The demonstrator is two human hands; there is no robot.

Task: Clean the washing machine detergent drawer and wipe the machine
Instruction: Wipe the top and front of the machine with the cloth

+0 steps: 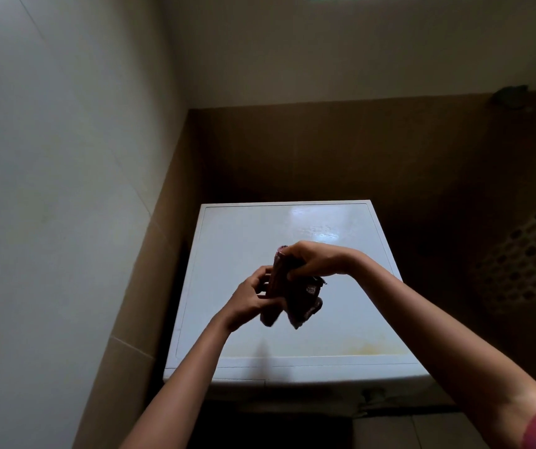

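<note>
Both hands are holding a dark cloth (296,299) up in the air. The left hand (253,298) is gripping its lower side. The right hand (317,259) is pinching its top. Underneath, the white washing machine (244,241) is sitting against the brown wall (325,150).

Both hands above white washing machine top (244,241): right hand (317,259) pinches dark cloth (296,296) from above, left hand (253,298) grips lower left part. Perforated basket (525,254) far right.
</note>
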